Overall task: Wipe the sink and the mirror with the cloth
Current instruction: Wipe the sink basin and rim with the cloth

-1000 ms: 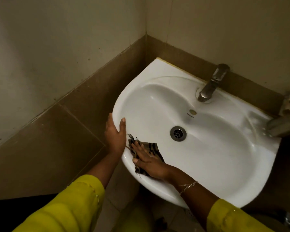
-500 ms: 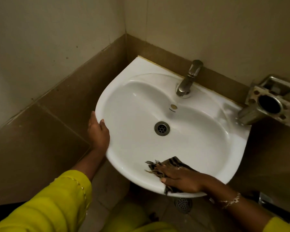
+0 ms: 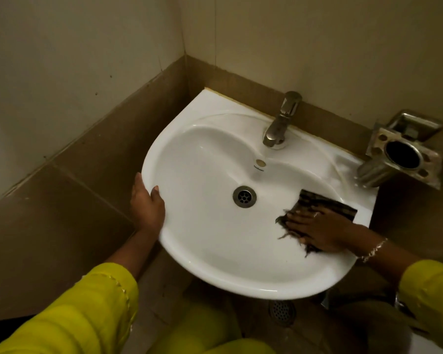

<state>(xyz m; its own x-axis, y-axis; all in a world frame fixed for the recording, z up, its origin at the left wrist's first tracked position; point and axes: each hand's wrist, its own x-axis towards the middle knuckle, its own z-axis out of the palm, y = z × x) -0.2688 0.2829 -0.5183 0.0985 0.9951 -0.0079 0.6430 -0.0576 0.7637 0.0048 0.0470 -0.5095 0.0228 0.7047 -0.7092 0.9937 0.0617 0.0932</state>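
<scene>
A white wall-mounted sink (image 3: 210,246) fills the middle of the view, with a metal drain (image 3: 244,196) at the bottom of its bowl. A dark striped cloth (image 3: 325,204) with frayed ends lies on the bowl's right inner slope. My right hand (image 3: 315,229) presses flat on the cloth, fingers spread toward the drain. My left hand (image 3: 147,205) grips the sink's left rim, thumb over the edge. No mirror is in view.
A metal tap (image 3: 279,123) stands at the back of the sink. A steel holder (image 3: 404,155) with a round hole is fixed to the wall at right. Brown tiles (image 3: 62,213) line the corner walls. A floor drain (image 3: 281,312) sits below the sink.
My right hand has slid the cloth along the bowl from the front left, across the front rim, to the right side. My left hand stays on the left rim.
</scene>
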